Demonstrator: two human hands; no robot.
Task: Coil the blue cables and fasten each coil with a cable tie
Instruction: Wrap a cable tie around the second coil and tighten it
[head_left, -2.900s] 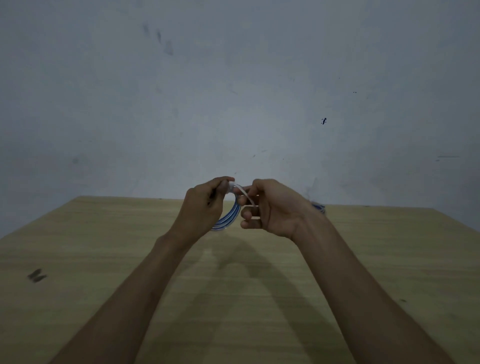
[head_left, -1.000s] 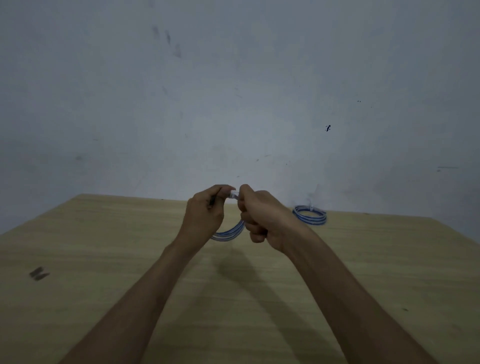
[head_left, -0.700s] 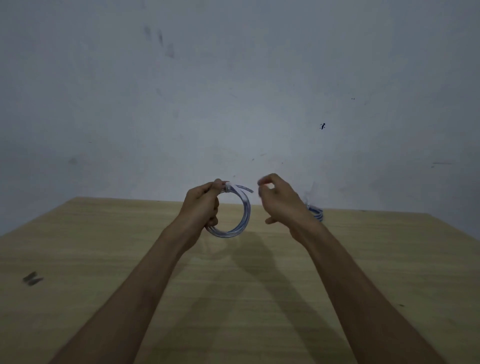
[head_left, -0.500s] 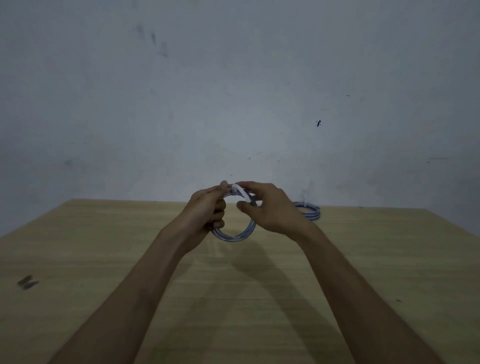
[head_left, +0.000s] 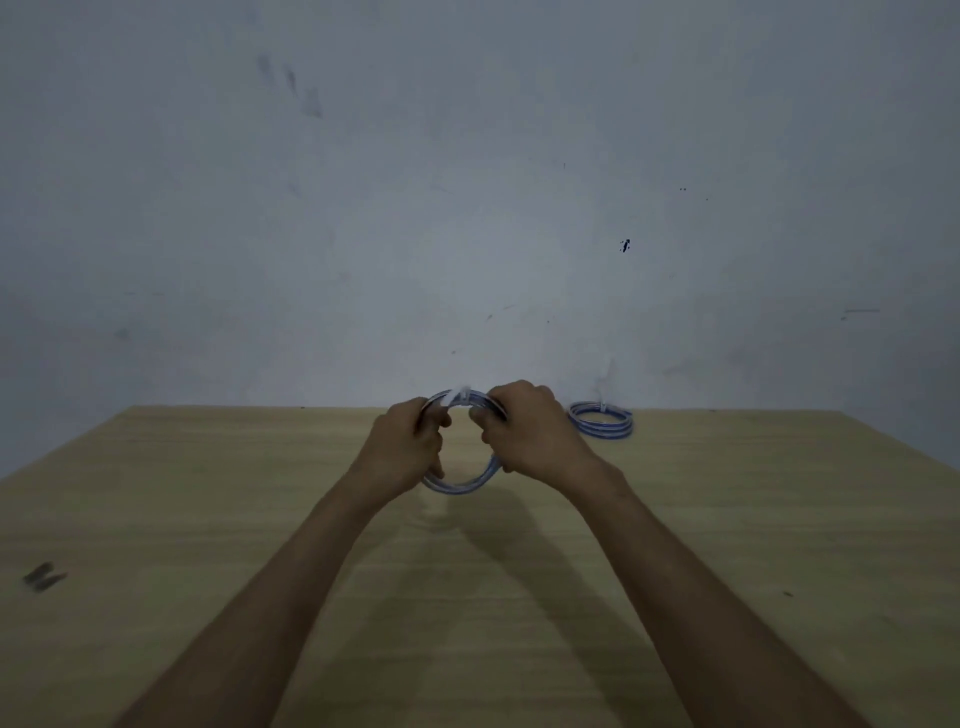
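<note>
Above the table (head_left: 208, 519), both hands hold the blue coil (head_left: 460, 483) upright, left hand (head_left: 410, 447) and right hand (head_left: 530, 436) each clasped around a side, apparently steadying it while the white tie (head_left: 462, 396) on top is cinched.

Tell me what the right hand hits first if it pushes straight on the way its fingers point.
The right hand points leftward, so it would likely meet the left hand gripping the same blue coil; depth is unclear.
</note>
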